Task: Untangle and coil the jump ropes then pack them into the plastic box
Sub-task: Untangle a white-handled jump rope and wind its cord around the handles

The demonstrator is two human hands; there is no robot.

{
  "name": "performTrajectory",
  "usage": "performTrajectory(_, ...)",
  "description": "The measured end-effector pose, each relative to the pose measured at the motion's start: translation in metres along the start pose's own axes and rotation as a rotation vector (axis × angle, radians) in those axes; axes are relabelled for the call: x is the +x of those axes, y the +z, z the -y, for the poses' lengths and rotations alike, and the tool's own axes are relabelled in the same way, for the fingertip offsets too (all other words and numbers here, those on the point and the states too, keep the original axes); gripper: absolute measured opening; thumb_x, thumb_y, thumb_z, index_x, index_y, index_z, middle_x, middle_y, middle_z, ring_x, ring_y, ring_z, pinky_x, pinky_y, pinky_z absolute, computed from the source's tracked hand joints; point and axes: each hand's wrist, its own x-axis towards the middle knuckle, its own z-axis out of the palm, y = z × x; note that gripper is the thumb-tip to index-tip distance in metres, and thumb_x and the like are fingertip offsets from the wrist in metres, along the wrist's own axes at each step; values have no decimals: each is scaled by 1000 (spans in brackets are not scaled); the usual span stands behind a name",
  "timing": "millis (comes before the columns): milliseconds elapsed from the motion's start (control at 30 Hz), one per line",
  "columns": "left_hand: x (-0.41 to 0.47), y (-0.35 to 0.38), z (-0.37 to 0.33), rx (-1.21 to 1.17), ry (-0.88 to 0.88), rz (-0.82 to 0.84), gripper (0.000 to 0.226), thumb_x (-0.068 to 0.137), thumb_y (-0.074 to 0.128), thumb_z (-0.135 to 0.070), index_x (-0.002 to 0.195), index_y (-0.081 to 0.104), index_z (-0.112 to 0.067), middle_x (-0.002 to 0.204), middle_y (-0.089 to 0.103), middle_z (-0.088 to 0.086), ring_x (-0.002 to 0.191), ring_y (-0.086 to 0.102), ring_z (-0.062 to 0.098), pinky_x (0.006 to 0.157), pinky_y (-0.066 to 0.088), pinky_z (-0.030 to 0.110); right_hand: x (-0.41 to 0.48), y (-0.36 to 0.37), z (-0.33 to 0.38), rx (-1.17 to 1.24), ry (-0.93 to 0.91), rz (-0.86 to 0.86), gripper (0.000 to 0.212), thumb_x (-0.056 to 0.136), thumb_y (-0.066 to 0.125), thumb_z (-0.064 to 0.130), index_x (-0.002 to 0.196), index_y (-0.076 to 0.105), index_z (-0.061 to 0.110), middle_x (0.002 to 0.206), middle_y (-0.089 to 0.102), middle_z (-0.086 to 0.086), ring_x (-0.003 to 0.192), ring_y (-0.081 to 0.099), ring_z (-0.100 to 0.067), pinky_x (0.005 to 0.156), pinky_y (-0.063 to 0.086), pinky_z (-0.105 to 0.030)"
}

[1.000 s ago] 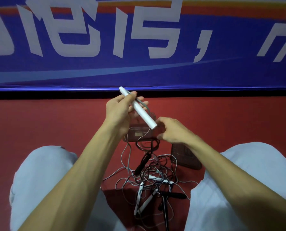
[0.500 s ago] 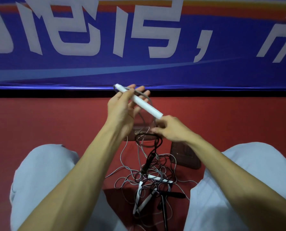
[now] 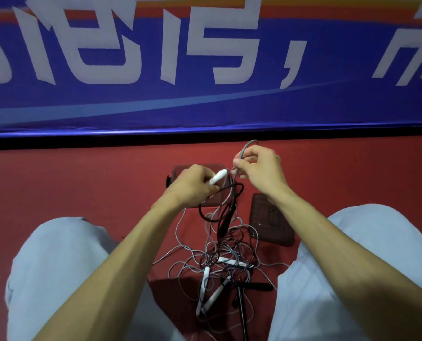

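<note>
- The tangled jump ropes (image 3: 219, 267), grey and black cords with white and black handles, lie heaped on the red floor (image 3: 82, 183) between the person's knees
- A flat ribbed plastic piece (image 3: 271, 222) lies just right of the heap
- The left hand (image 3: 192, 187) grips a white handle (image 3: 218, 176)
- The right hand (image 3: 259, 166) pinches a grey cord (image 3: 244, 148) above the heap
- The plastic box (image 3: 180, 169) sits beneath the left hand, near the floor's far edge
- A blue banner (image 3: 205, 107) stands behind
</note>
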Motion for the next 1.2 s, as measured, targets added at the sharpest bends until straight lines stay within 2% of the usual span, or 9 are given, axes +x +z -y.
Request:
performTrajectory(200,1,6,3,164,40,68,7,84,74,-17,91,73,-16,76,67,5,62,54,14,52,38,24,3,-6,7,229,-29,-138,3,93,58,2,95,60,3,85,64,-7,67,72,-15,59,60,-28)
performTrajectory(300,2,10,7,182,2,122,8,80,77,-17,87,73,-14,78,70,8,60,56,15,56,42,26,5,-11,10,388,22,-179,6,96,52,-1,100,56,1,84,60,-8,64,69,-12,57,58,-25)
performTrajectory(400,5,10,11,35,-52,126,11,84,75,-18,76,69,-13,72,71,8,54,60,16,61,51,31,4,-13,6,231,91,-41,9,96,50,-2,96,57,4,87,60,-11,66,68,-15,60,60,-29)
performTrajectory(467,8,10,14,-129,-82,24,20,85,75,-18,68,65,-14,65,70,3,51,60,13,59,53,28,2,-11,4,145,72,20,13,95,50,-3,91,57,7,86,61,-10,67,70,-16,62,61,-31)
performTrajectory(567,9,11,9,-289,-24,-155,25,86,74,-18,64,61,-17,48,57,-12,43,49,1,47,39,16,-1,-8,10,149,-14,60,16,94,51,-4,88,59,9,84,62,-9,70,69,-15,61,60,-31)
performTrajectory(700,6,13,2,-422,100,-102,10,86,74,-18,77,69,-17,68,69,-6,62,61,8,61,47,27,-3,-7,15,188,-87,74,20,93,50,-7,87,60,9,80,60,-7,68,66,-11,60,59,-28)
performTrajectory(967,8,17,0,-408,59,-153,13,85,75,-23,73,70,-23,67,69,-1,59,60,10,56,47,26,-6,-5,15,210,-151,128,15,93,54,-4,93,64,6,84,61,-5,71,66,-7,63,59,-27)
performTrajectory(1100,11,19,-1,-399,-4,-284,26,86,73,-24,62,63,-23,56,63,-9,50,57,7,50,41,23,1,-8,8,-25,-162,62,3,91,66,22,89,63,21,82,63,5,69,62,-5,73,56,-32)
performTrajectory(1200,14,18,2,-511,-65,-365,23,82,77,-22,64,65,-14,58,66,-3,52,59,9,52,48,32,-3,-13,6,-295,41,281,40,78,67,59,94,57,23,91,70,-1,77,68,-16,78,56,-36)
